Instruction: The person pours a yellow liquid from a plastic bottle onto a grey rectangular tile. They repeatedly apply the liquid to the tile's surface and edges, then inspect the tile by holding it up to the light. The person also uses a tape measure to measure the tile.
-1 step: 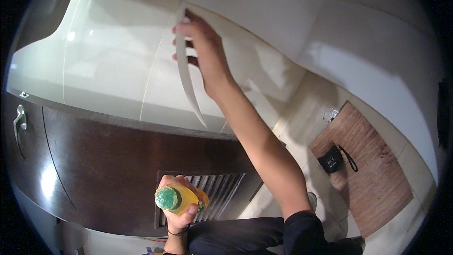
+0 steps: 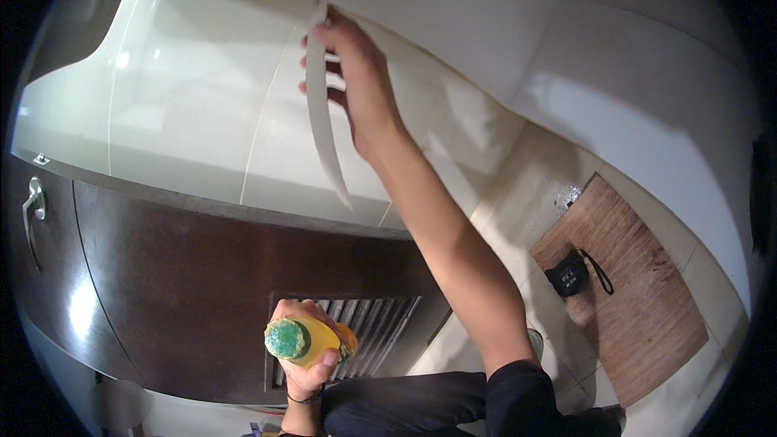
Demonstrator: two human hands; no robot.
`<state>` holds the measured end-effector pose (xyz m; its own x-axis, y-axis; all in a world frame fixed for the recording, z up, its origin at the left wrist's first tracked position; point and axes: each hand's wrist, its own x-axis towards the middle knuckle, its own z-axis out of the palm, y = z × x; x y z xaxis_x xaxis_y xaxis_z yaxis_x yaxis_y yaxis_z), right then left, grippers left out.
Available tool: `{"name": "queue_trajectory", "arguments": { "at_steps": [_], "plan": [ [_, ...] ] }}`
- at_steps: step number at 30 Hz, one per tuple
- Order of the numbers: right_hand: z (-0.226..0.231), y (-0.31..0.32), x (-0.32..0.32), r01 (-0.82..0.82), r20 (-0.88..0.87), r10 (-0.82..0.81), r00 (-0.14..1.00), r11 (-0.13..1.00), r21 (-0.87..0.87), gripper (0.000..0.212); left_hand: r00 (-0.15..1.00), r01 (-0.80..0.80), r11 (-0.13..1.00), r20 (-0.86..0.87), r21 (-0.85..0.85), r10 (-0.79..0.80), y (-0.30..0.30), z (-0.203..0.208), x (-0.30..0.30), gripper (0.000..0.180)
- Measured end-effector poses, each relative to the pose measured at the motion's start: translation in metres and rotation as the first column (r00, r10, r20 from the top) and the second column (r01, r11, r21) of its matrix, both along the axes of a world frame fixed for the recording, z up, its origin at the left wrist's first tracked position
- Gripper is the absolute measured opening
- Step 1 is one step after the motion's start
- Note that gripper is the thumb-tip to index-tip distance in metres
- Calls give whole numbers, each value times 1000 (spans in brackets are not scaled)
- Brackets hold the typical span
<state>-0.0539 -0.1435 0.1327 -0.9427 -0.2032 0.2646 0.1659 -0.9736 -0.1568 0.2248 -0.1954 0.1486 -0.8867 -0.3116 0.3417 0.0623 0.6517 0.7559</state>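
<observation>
My left hand point(image 2: 307, 368) is wrapped round a yellow bottle point(image 2: 322, 341), in front of the slatted vent of a dark brown door. The bottle's green cap point(image 2: 286, 339) points at the camera and is crusted with pale yellowish residue. High in the middle, my right hand point(image 2: 350, 53) pinches a long, thin, white strip point(image 2: 317, 117). The thumb lies on the near side and the other fingertips show past the strip's left edge. The strip curves down to a pointed lower end, while a thin greyish length runs up beyond the hand. Its exact kind is unclear.
A brown wooden board point(image 2: 639, 291) lies on the tiled floor at the right, bearing a black tape measure point(image 2: 568, 275) with a wrist strap. The dark door point(image 2: 186, 291) has a metal handle point(image 2: 35, 206). White tiles point(image 2: 194, 97) stretch beyond it. My dark-trousered leg point(image 2: 405, 405) is below.
My right hand and the white strip have shifted slightly up and to the right, and the strip's lower end has risen a little. My left hand and the bottle have barely moved.
</observation>
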Motion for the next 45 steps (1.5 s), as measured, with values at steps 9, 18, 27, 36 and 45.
{"name": "queue_trajectory", "arguments": {
  "at_steps": [9, 18, 27, 36, 45],
  "plan": [
    [-41, 9, 60, -158, -271, 223, 936, 957, 244, 59, 981, -167, 986, -93, 18, 168, -14, 1, 31, 76],
    [-172, 83, 174, -440, 161, 446, 881, 895, -73, 63, 965, 261, 79, 257, -962, -54, -20, 55, -62, 59],
    [-208, 89, 190, -474, 300, 463, 834, 880, -38, 58, 796, 527, -429, 603, -734, -52, 23, 41, -154, 42],
    [-209, 99, 193, -467, 274, 443, 854, 884, 28, 60, 758, 580, -436, 652, -689, -22, 24, 29, -176, 40],
    [-196, 94, 202, -468, 276, 434, 858, 881, 70, 64, 809, 505, -390, 580, -770, -96, 36, 21, -169, 54]
  ]
}}
